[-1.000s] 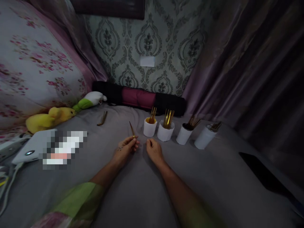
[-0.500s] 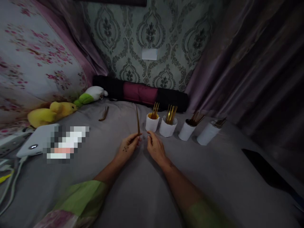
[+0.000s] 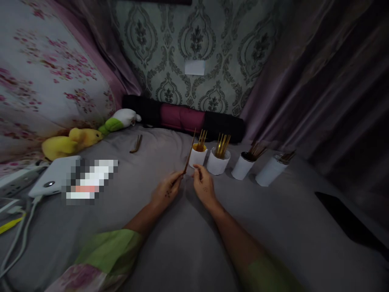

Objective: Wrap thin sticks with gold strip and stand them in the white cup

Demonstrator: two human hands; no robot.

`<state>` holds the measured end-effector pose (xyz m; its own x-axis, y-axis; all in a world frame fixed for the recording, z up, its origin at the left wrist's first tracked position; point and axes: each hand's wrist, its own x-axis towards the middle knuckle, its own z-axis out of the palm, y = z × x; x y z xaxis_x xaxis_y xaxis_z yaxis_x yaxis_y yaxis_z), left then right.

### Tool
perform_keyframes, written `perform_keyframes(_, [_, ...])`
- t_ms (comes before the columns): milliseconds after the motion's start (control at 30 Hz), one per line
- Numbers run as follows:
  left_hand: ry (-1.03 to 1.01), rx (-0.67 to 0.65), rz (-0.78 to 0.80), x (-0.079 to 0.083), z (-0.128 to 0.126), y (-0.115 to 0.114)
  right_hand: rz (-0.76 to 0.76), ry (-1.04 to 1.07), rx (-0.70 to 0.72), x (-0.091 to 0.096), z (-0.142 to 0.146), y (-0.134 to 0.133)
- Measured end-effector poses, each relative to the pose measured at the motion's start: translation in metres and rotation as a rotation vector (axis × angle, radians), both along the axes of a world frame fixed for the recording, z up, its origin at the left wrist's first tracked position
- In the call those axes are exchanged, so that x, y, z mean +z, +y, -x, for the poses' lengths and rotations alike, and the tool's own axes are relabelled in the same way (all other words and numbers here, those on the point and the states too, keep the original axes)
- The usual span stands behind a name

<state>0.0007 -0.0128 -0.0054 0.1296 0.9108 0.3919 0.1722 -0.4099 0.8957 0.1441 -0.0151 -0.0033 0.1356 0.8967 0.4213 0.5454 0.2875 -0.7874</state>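
Note:
My left hand (image 3: 167,190) is closed around the lower end of a thin brown stick (image 3: 190,153). The stick points up and leans to the right, its tip rising beside the nearest white cup. Close to the right is my right hand (image 3: 205,187), its fingers loosely curved and apart, with nothing visible in them. Just beyond the hands, a white cup with a yellow inside (image 3: 198,158) holds several golden sticks (image 3: 202,140). A wider white cup (image 3: 218,164) beside it holds more golden sticks (image 3: 223,145).
Two taller white containers (image 3: 242,169) (image 3: 267,174) with dark brown sticks stand to the right. Loose brown sticks (image 3: 137,144) lie on the grey sheet (image 3: 182,251). Left are plush toys (image 3: 69,144), a white power bank (image 3: 54,176) and cables. A dark flat object (image 3: 346,217) lies right.
My left hand has moved slightly right, and the stick in it now tilts right instead of standing nearly upright. My right hand's index finger has curled more. The view has shifted slightly.

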Motion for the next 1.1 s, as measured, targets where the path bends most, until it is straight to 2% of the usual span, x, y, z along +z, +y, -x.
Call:
perform_keyframes(233, [0.27, -0.019, -0.207, -0.011, 0.005, 0.004, 0.036, 0.313, 0.053, -0.001, 0.0, 0.006])
perform_keyframes(467, [0.525, 0.009, -0.293, -0.014, 0.007, 0.002, 0.067, 0.582, 0.185, 0.001, 0.001, 0.006])
perform_keyframes(667, [0.628, 0.003, -0.296, -0.016, 0.009, 0.003, 0.125, 0.663, 0.195, 0.008, 0.001, 0.003])
perform_keyframes(833, [0.688, -0.012, -0.311, -0.014, 0.01, 0.003, 0.135, 0.691, 0.199, 0.007, -0.001, 0.005])
perform_keyframes(1100, [0.689, -0.002, -0.318, -0.013, 0.011, 0.001, 0.17, 0.7, 0.175, 0.005, -0.001, 0.006])
